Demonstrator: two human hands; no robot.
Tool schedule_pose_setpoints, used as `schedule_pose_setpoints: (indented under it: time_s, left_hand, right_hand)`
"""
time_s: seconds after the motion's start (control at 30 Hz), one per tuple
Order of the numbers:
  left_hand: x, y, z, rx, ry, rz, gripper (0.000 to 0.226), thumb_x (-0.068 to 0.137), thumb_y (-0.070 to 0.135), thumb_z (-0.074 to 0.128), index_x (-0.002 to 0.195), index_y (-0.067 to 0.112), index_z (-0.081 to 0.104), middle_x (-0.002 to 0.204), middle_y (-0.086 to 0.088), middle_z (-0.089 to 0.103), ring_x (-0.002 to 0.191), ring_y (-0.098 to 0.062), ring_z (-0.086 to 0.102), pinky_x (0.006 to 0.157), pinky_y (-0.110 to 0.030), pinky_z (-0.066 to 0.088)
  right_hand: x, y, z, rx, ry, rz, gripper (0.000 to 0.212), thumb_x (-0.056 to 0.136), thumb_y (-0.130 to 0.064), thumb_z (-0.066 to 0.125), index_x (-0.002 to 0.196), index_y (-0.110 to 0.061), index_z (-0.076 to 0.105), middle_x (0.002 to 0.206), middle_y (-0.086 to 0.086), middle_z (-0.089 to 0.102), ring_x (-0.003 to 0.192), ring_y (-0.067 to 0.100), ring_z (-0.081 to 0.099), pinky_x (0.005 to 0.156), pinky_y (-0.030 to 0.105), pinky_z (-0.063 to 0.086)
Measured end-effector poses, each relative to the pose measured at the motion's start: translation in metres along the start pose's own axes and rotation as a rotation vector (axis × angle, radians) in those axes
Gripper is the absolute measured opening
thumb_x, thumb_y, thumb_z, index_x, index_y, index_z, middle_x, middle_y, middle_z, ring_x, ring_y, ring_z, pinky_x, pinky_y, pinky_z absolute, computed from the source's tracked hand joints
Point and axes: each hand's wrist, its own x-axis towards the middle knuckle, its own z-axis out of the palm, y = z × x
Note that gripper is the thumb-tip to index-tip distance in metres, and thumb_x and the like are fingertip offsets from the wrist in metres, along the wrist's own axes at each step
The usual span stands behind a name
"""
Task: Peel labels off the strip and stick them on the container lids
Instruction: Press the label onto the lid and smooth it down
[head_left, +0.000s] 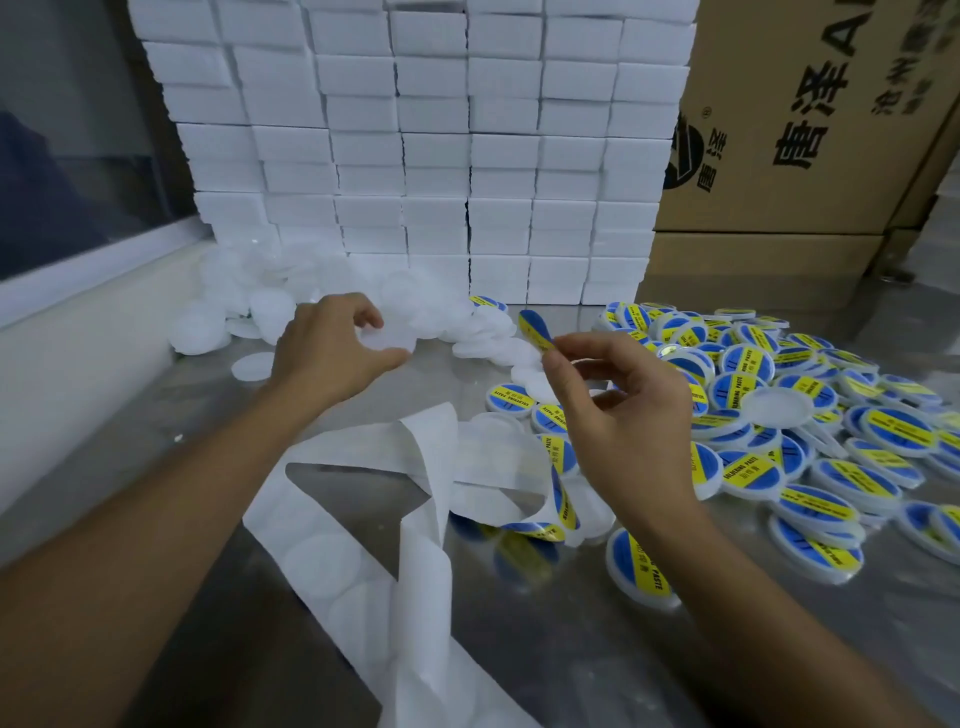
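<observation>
A person's right hand (618, 415) pinched a peeled blue-and-yellow label (536, 328) between thumb and forefinger, holding it raised above the steel table (623, 649), its other fingers loosely curled and apart from the label. To its left and at about the same height in the head view, the left hand (327, 343) curled thumb and fingers round a blank white lid (387, 340) at the front of the pile of unlabelled lids (249, 306), which lay against the wall of white boxes (415, 156). The label stood on edge, its long axis running up and away from the pinching fingertips, its free end tipped toward the lid. The gap between label and lid was short, with bare lids beneath it; the right hand was nearer the label's target than anything else, and the join appeared to call for the two hands to close sideways toward each other. The backing strip (363, 519), mostly stripped, looped across the table between the forearms, a few labels left on the coil near the right wrist. Labelled lids (810, 457) were heaped to the right. A cardboard carton (810, 104) stood behind them.
</observation>
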Motion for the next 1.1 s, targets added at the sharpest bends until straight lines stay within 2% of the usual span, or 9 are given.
schedule_pose_setpoints:
  time_s: [0.13, 0.23, 0.47, 0.57, 0.63, 0.7, 0.77, 0.87, 1.1]
  left_hand:
    - [-0.032, 0.029, -0.017, -0.005, 0.148, 0.180, 0.039, 0.069, 0.043, 0.082, 0.100, 0.025, 0.067, 0.092, 0.005, 0.064, 0.093, -0.022, 0.058, 0.074, -0.034, 0.046]
    - [-0.062, 0.040, -0.021, -0.052, 0.230, 0.331, 0.041, 0.071, 0.039, 0.082, 0.105, 0.020, 0.066, 0.099, 0.003, 0.068, 0.082, -0.018, 0.060, 0.073, -0.035, 0.051]
    - [-0.107, 0.040, -0.007, -0.081, 0.400, 0.566, 0.045, 0.075, 0.033, 0.079, 0.109, 0.007, 0.068, 0.111, -0.006, 0.070, 0.087, -0.024, 0.067, 0.076, -0.035, 0.056]
    - [-0.111, 0.036, -0.006, -0.070, 0.380, 0.644, 0.044, 0.078, 0.031, 0.080, 0.111, 0.005, 0.068, 0.117, -0.008, 0.068, 0.098, -0.024, 0.067, 0.081, -0.038, 0.057]
    - [-0.115, 0.034, -0.007, -0.110, 0.325, 0.649, 0.047, 0.076, 0.027, 0.083, 0.115, 0.005, 0.066, 0.116, -0.007, 0.067, 0.099, -0.020, 0.065, 0.084, -0.026, 0.055]
    - [-0.118, 0.035, -0.009, -0.277, 0.247, 0.523, 0.055, 0.072, 0.023, 0.086, 0.120, 0.013, 0.062, 0.114, 0.000, 0.066, 0.093, -0.012, 0.065, 0.078, -0.015, 0.053]
    - [-0.120, 0.041, -0.014, -0.637, 0.129, 0.248, 0.055, 0.069, 0.016, 0.086, 0.116, 0.025, 0.060, 0.111, 0.007, 0.069, 0.091, -0.014, 0.069, 0.073, -0.018, 0.055]
    - [-0.117, 0.044, -0.017, -1.111, -0.073, -0.104, 0.051, 0.067, 0.013, 0.080, 0.113, 0.022, 0.061, 0.101, -0.001, 0.075, 0.090, -0.020, 0.073, 0.071, -0.026, 0.059]
    - [-0.114, 0.040, -0.011, -1.484, -0.274, -0.327, 0.040, 0.071, 0.006, 0.068, 0.110, 0.000, 0.065, 0.106, -0.018, 0.073, 0.097, -0.027, 0.072, 0.075, -0.028, 0.058]
  right_hand:
    - [0.000, -0.004, 0.000, 0.046, -0.015, -0.007, 0.007, 0.088, -0.011, 0.070, 0.089, -0.017, 0.070, 0.103, 0.002, 0.059, 0.076, 0.005, 0.067, 0.054, 0.014, 0.045]
    - [-0.001, -0.007, 0.001, 0.068, -0.005, 0.038, 0.006, 0.089, -0.017, 0.070, 0.093, -0.022, 0.070, 0.107, 0.005, 0.053, 0.073, 0.005, 0.065, 0.054, 0.014, 0.046]
    - [-0.011, -0.017, 0.009, 0.288, -0.263, 0.257, 0.049, 0.085, -0.021, 0.074, 0.125, -0.033, 0.049, 0.087, 0.000, 0.070, 0.075, 0.023, 0.069, 0.066, 0.041, 0.058]
    - [-0.014, -0.016, 0.014, 0.397, -0.303, 0.283, 0.051, 0.083, -0.009, 0.075, 0.124, -0.026, 0.051, 0.073, -0.002, 0.068, 0.066, 0.015, 0.066, 0.067, 0.034, 0.059]
    - [-0.014, -0.015, 0.015, 0.441, -0.312, 0.283, 0.050, 0.082, -0.003, 0.074, 0.122, -0.022, 0.052, 0.067, -0.002, 0.067, 0.062, 0.012, 0.065, 0.065, 0.025, 0.056]
    - [-0.014, -0.015, 0.014, 0.454, -0.315, 0.276, 0.048, 0.082, 0.000, 0.074, 0.120, -0.021, 0.053, 0.065, -0.002, 0.067, 0.060, 0.011, 0.065, 0.063, 0.020, 0.054]
    - [-0.013, -0.016, 0.014, 0.454, -0.306, 0.266, 0.047, 0.082, 0.000, 0.074, 0.119, -0.021, 0.054, 0.066, -0.002, 0.068, 0.062, 0.012, 0.066, 0.063, 0.019, 0.053]
    - [-0.012, -0.018, 0.012, 0.460, -0.296, 0.265, 0.047, 0.082, -0.001, 0.074, 0.120, -0.020, 0.054, 0.068, -0.001, 0.071, 0.066, 0.013, 0.069, 0.064, 0.020, 0.054]
    - [-0.012, -0.018, 0.014, 0.465, -0.302, 0.255, 0.044, 0.084, -0.001, 0.072, 0.121, -0.016, 0.054, 0.071, 0.003, 0.071, 0.068, 0.015, 0.069, 0.064, 0.021, 0.055]
